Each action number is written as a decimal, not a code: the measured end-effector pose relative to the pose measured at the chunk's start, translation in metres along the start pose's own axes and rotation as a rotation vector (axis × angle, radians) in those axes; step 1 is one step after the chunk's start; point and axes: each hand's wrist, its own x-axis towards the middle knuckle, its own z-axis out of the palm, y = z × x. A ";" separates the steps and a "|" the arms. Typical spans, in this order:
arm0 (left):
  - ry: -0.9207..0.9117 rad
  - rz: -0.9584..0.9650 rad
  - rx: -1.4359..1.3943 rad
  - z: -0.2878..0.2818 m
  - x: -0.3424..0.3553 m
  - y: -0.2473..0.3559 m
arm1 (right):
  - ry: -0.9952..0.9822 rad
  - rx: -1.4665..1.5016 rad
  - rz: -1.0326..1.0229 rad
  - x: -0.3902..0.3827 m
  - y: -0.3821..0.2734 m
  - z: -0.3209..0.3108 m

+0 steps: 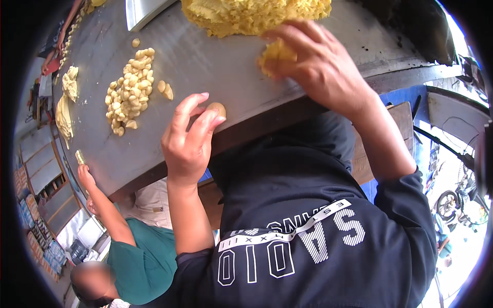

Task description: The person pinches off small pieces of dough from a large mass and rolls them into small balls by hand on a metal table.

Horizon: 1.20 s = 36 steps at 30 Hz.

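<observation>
My left hand (190, 141) is at the table's near edge, its fingers curled around a small round tan piece of dough (216, 109). Farther right, my right hand (326, 69) grips a lump of yellow, crumbly paste (277, 57); its fingertips are slightly smeared by motion. Just beyond it sits a big mound of the same yellow paste (251, 15). To the left of my left hand lies a heap of small pale dough pieces (131, 90). A few loose dough pieces (165, 90) lie beside the heap.
The grey metal table (205, 66) has a dark near edge. A pale metal tray or sheet (146, 11) stands at the back, and a dark bag (416, 25) at the far right. At left, a co-worker in green (144, 256) reaches to the table edge near pale dough strips (64, 118).
</observation>
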 end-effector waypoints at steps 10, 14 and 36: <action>-0.235 -0.541 -0.401 -0.023 0.054 0.011 | 0.027 -0.099 0.099 0.005 -0.006 -0.015; -0.267 -0.106 0.461 0.009 0.073 0.013 | 0.023 -0.063 0.197 0.009 -0.011 0.004; 0.492 -0.641 -0.715 -0.039 0.029 -0.065 | -0.108 0.086 0.070 0.009 -0.014 -0.006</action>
